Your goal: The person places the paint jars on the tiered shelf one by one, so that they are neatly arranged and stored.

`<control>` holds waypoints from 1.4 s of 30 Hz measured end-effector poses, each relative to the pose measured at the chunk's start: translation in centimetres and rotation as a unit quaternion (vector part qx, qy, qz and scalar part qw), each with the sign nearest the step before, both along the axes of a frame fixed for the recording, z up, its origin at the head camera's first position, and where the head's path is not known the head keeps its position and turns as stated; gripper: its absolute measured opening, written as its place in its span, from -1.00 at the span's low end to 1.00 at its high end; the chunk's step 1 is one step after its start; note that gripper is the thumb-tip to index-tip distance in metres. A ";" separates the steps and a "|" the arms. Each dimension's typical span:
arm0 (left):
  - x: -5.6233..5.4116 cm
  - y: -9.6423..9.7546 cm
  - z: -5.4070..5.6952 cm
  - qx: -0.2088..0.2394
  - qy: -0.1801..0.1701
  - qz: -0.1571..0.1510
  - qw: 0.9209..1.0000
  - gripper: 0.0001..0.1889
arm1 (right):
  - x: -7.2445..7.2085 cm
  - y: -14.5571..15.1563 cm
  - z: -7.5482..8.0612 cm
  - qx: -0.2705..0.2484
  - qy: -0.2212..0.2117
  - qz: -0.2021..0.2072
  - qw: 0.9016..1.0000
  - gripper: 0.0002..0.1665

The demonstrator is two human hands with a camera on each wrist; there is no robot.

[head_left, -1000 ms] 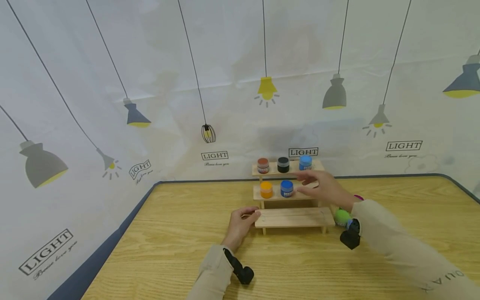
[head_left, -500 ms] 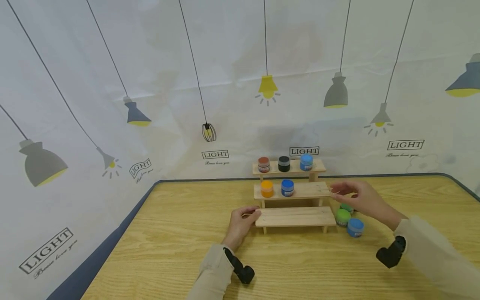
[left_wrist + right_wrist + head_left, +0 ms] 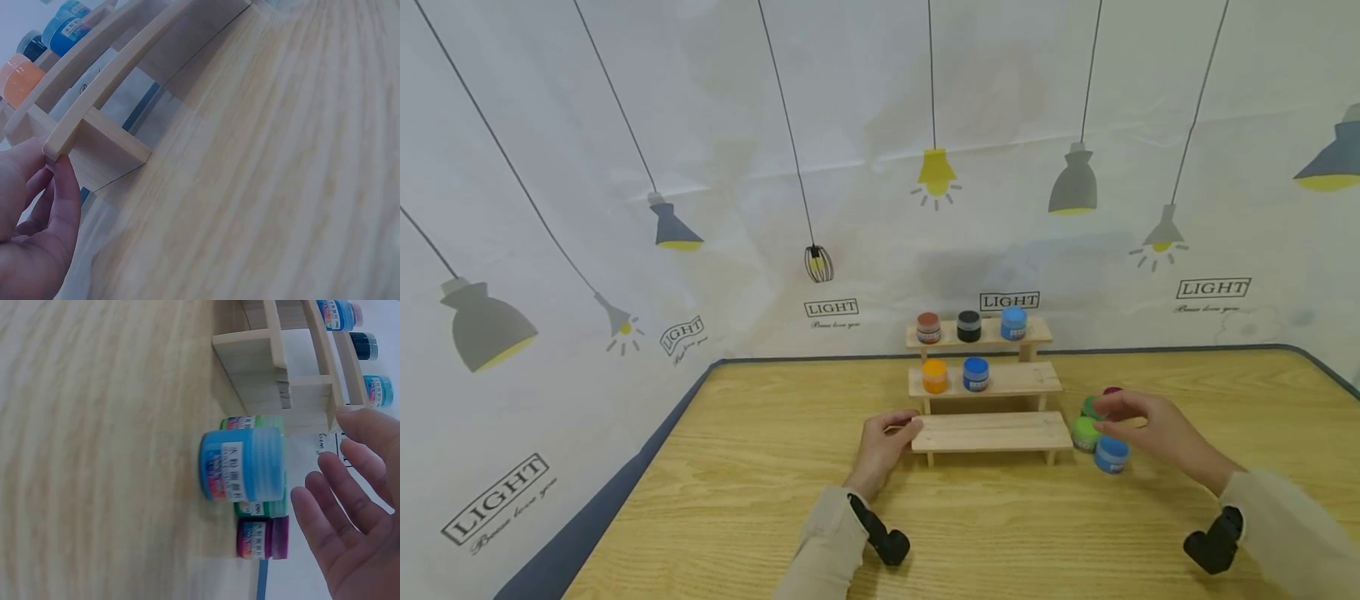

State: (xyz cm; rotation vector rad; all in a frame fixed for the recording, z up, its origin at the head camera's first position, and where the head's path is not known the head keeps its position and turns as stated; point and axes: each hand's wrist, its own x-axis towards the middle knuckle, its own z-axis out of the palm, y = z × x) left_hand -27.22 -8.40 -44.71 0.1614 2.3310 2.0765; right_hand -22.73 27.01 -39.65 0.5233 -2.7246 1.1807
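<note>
A three-step wooden display stand [image 3: 992, 433] stands on the table. My left hand [image 3: 880, 448] pinches the left end of its lowest board, thumb on top and fingers beneath, as the left wrist view shows. My right hand [image 3: 1161, 432] hovers with parted fingers and nothing in them beside a group of paint jars: light green [image 3: 1083, 435], blue [image 3: 1112, 455], darker green [image 3: 1088, 407] and magenta [image 3: 255, 539]. The hand partly covers this group in the head view. On the middle step sit an orange jar [image 3: 935, 377] and a dark blue jar [image 3: 976, 375].
The top step bears a reddish-brown jar [image 3: 928, 328], a black jar [image 3: 968, 327] and a light blue jar [image 3: 1013, 324]. Behind the stand, the wooden table [image 3: 760, 467] ends at a white wall covering [image 3: 865, 208] printed with lamps.
My right hand has drawn back from the middle step, rightward and toward me, down to the jars beside the stand. My left hand keeps its hold on the lowest board.
</note>
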 end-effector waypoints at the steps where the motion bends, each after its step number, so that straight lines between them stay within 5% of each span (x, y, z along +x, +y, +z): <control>1: 0.1 0.0 0.3 0.001 0.000 -0.002 1.000 -0.68 | 0.1 0.1 -0.1 0.002 -0.003 -0.004 1.000 -0.60; 10: 1.7 0.1 2.5 -0.008 0.001 -0.005 1.000 -0.70 | 0.6 0.6 -1.4 0.008 -0.025 0.002 1.000 -0.58; 28: 1.6 0.0 2.3 -0.011 0.002 -0.009 1.000 -0.70 | 0.6 1.1 -2.7 0.006 -0.027 0.025 0.999 -0.56; 42: 1.7 0.1 2.4 -0.005 0.003 -0.013 1.000 -0.69 | 0.8 1.4 -2.8 0.018 -0.057 -0.008 0.998 -0.54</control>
